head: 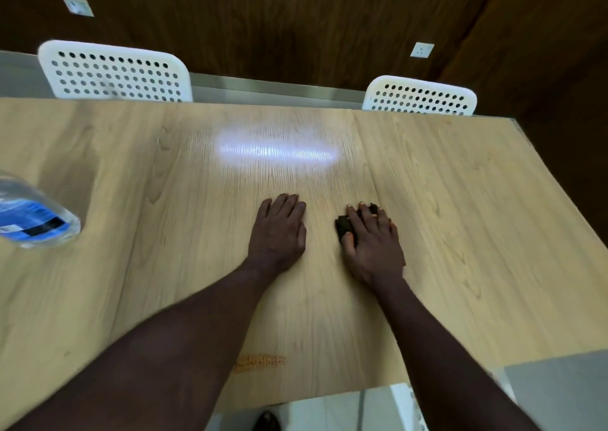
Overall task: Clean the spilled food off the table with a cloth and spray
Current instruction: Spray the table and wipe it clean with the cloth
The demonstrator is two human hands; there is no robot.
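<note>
Bare tabletop (444, 183) ahead and right; plastic bottle (36, 220) at left edge; two chairs (115, 71) beyond far edge.

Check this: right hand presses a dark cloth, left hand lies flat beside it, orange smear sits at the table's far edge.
Wrong on the smear. The head view shows the orange smear near the table's near edge, between the forearms. The right hand does press the dark cloth, with the left hand flat beside it.
</note>
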